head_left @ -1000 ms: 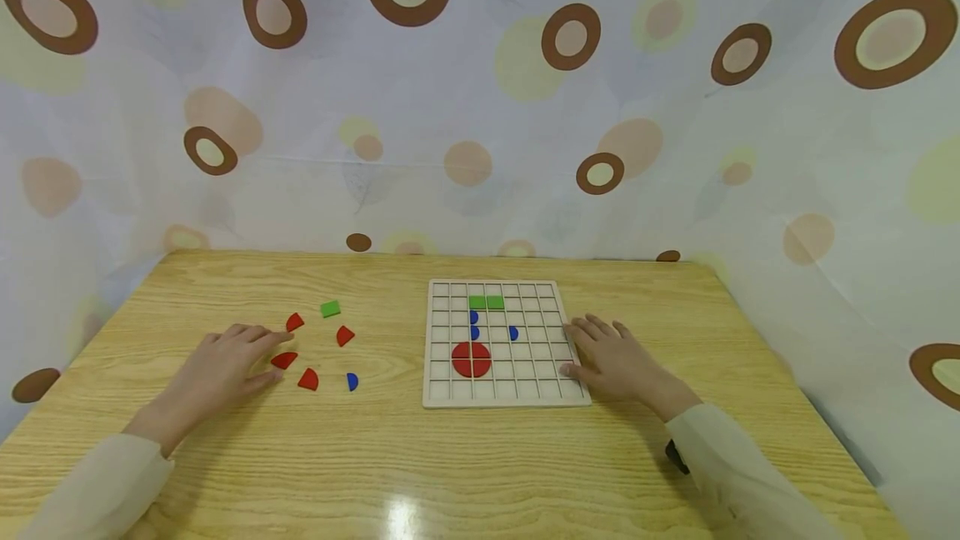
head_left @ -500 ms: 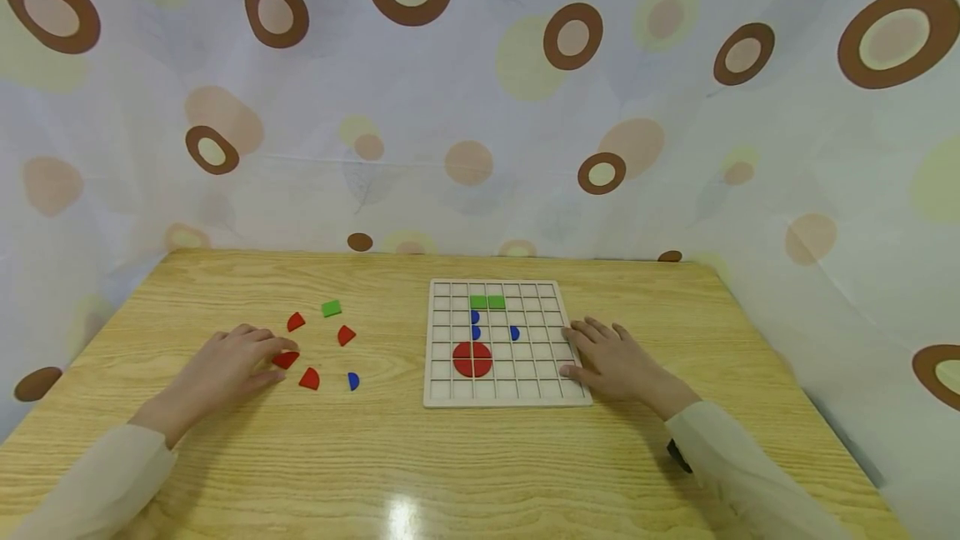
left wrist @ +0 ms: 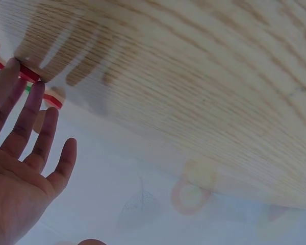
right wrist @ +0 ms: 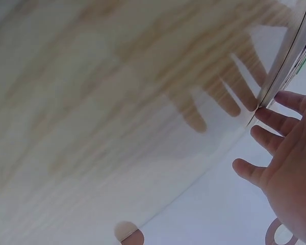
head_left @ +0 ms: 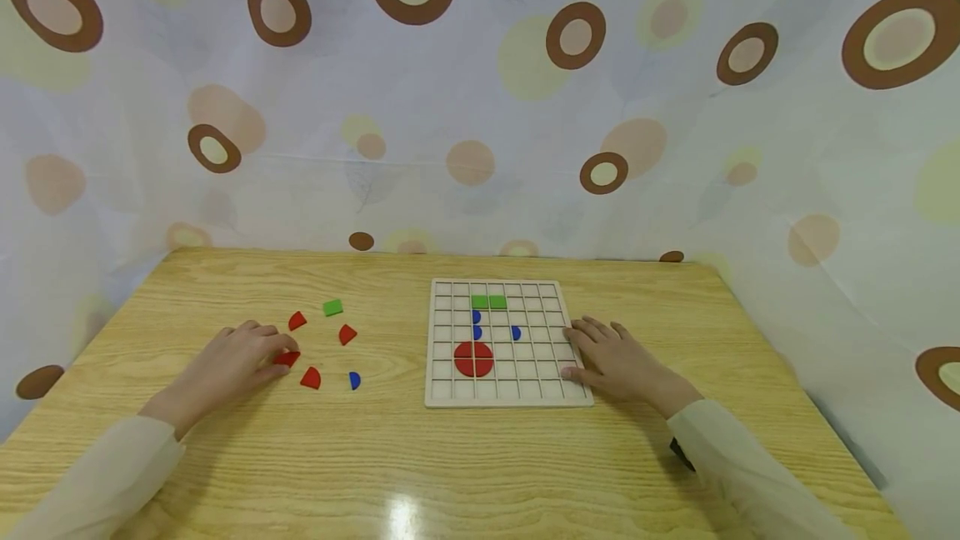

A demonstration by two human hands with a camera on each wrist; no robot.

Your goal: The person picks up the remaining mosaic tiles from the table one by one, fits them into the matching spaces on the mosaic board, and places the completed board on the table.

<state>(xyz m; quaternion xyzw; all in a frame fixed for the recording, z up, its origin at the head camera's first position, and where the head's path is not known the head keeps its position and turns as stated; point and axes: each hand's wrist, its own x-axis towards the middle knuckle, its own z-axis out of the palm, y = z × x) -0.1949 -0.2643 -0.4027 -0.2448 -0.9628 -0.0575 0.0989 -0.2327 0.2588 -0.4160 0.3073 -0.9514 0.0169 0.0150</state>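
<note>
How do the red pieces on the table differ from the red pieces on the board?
The loose red pieces lie scattered apart on the table; the board's red pieces join into a full circle on the board. The left hand touches one loose piece; no hand touches the joined ones. Both sets are red.

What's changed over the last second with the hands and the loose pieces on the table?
The left hand has curled its fingertips in over the red piece beside it, touching it and partly covering it; a second ago the fingers lay stretched out above that piece. The right hand still rests flat on the grid board's right edge. The other loose pieces and those on the board lie as before.
</note>
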